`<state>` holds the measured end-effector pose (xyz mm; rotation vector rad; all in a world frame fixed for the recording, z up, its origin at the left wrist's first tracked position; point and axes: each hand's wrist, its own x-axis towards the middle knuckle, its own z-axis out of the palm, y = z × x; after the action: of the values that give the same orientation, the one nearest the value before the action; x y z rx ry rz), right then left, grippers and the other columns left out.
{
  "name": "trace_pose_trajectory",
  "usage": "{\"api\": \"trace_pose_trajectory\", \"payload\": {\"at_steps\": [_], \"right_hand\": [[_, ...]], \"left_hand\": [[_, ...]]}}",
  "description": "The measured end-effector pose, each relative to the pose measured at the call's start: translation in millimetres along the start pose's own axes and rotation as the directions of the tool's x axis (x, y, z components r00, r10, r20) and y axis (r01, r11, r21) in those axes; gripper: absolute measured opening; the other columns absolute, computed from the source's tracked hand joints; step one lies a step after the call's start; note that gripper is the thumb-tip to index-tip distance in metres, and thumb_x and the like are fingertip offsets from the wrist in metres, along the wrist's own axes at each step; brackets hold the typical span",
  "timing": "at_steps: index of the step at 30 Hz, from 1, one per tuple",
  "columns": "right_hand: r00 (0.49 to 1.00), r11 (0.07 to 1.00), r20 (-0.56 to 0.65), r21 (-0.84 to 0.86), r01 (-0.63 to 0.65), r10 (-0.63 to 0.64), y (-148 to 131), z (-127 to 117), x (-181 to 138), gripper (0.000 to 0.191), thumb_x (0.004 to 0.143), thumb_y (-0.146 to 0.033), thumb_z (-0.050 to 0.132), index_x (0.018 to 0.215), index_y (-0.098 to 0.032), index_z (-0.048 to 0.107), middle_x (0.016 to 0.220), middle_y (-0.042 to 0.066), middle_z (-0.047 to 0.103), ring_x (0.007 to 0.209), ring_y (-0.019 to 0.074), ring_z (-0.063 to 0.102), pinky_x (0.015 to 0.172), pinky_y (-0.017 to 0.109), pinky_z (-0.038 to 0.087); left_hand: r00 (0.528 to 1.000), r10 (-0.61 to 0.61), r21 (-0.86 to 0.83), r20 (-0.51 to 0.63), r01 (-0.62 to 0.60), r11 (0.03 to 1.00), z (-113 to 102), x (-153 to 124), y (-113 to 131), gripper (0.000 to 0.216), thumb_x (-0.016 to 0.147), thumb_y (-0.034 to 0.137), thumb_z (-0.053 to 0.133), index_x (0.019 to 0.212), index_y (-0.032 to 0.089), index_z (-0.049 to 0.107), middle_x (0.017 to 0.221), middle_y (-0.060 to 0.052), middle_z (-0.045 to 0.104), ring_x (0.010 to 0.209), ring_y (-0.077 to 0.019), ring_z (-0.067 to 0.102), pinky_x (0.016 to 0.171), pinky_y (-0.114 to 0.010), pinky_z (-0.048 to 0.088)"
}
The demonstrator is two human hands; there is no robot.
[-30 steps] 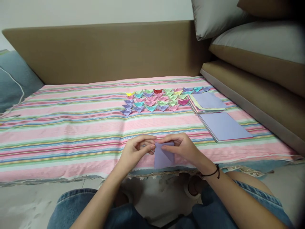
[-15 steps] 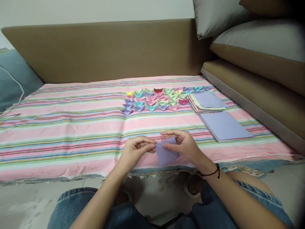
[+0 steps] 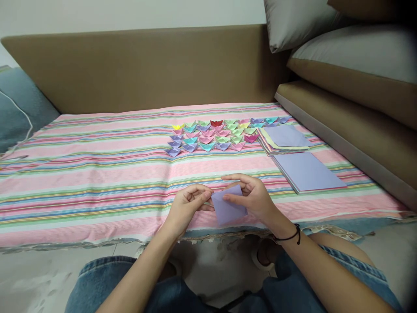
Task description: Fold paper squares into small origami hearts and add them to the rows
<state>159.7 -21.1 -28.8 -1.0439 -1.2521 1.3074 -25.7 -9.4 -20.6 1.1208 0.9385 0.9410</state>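
A small purple square of folded paper point(image 3: 230, 208) is held up near the front edge of the cloth. My right hand point(image 3: 256, 198) grips it, thumb flat on the near face and fingers behind. At the paper's upper left corner, the thumb and forefinger of my left hand point(image 3: 190, 204) are pinched together. Whether that pinch is firmly on the corner is hard to make out. Beyond my hands, several folded paper shapes point(image 3: 206, 139) with pointed tips stand in rows, in purple, pink, green, blue, red and yellow.
A stack of purple-topped paper sheets point(image 3: 309, 172) lies to the right, with a looser mixed-colour pile point(image 3: 288, 136) behind it. Everything rests on a striped cloth point(image 3: 97, 174). A brown backrest point(image 3: 146, 71) stands behind; large cushions point(image 3: 355, 82) are piled on the right.
The purple paper has turned slightly in my hands, its left corner rising a little. My right forefinger has lifted slightly, and the lower fingers of my left hand have spread somewhat.
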Motion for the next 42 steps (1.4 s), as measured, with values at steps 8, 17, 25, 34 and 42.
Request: {"api": "trace_pose_trajectory", "payload": {"at_steps": [8, 17, 25, 34, 42], "right_hand": [[1.0, 0.999, -0.011, -0.03, 0.023, -0.023, 0.4, 1.8, -0.3, 0.045, 0.063, -0.031, 0.077, 0.104, -0.019, 0.063, 0.073, 0.004, 0.072, 0.065, 0.0189, 0.066, 0.061, 0.03, 0.052], [0.999, 0.999, -0.005, -0.016, 0.048, -0.048, 1.5, 2.7, -1.0, 0.041, 0.065, -0.028, 0.075, 0.103, -0.02, 0.063, 0.075, 0.003, 0.072, 0.066, 0.0178, 0.066, 0.063, 0.03, 0.052], [0.999, 0.999, 0.037, -0.039, 0.011, -0.009, -0.8, 3.8, -1.1, 0.05, 0.063, -0.027, 0.077, 0.109, -0.02, 0.059, 0.077, 0.003, 0.071, 0.07, 0.0188, 0.066, 0.064, 0.029, 0.052], [0.998, 0.995, 0.061, -0.101, -0.015, 0.022, 2.4, 3.1, -1.1, 0.061, 0.062, -0.028, 0.078, 0.117, -0.02, 0.053, 0.083, 0.004, 0.068, 0.074, 0.0197, 0.064, 0.061, 0.028, 0.05], [0.999, 0.997, 0.026, -0.08, -0.016, 0.018, 2.7, 3.4, 0.0, 0.058, 0.062, -0.029, 0.078, 0.114, -0.019, 0.055, 0.078, 0.003, 0.067, 0.07, 0.0174, 0.061, 0.059, 0.026, 0.048]], "left_hand": [[0.968, 0.244, 0.411, 0.057, -0.245, 0.878, -2.9, -4.1, 3.6, 0.016, 0.079, 0.029, 0.06, 0.086, 0.016, 0.066, 0.072, -0.003, 0.066, 0.064, -0.0145, 0.065, 0.06, -0.024, 0.054], [0.919, 0.358, 0.537, 0.164, -0.387, 0.749, -3.3, -7.7, 6.4, 0.014, 0.074, 0.016, 0.06, 0.085, 0.017, 0.068, 0.081, -0.005, 0.07, 0.071, -0.0144, 0.065, 0.062, -0.021, 0.053], [0.959, 0.282, 0.383, -0.039, -0.247, 0.89, -2.7, -4.5, -1.8, 0.011, 0.072, 0.025, 0.068, 0.076, 0.015, 0.069, 0.069, -0.003, 0.07, 0.063, -0.013, 0.065, 0.057, -0.019, 0.051], [0.962, 0.27, 0.288, -0.048, -0.246, 0.926, -5.8, -2.5, -0.2, 0.016, 0.071, 0.023, 0.069, 0.085, 0.015, 0.067, 0.079, -0.004, 0.07, 0.068, -0.0148, 0.066, 0.063, -0.024, 0.055], [0.952, 0.304, 0.357, -0.032, -0.273, 0.893, -5.5, -3.5, -0.9, 0.011, 0.074, 0.025, 0.067, 0.078, 0.015, 0.068, 0.077, -0.004, 0.069, 0.068, -0.0145, 0.066, 0.063, -0.023, 0.054]]}}
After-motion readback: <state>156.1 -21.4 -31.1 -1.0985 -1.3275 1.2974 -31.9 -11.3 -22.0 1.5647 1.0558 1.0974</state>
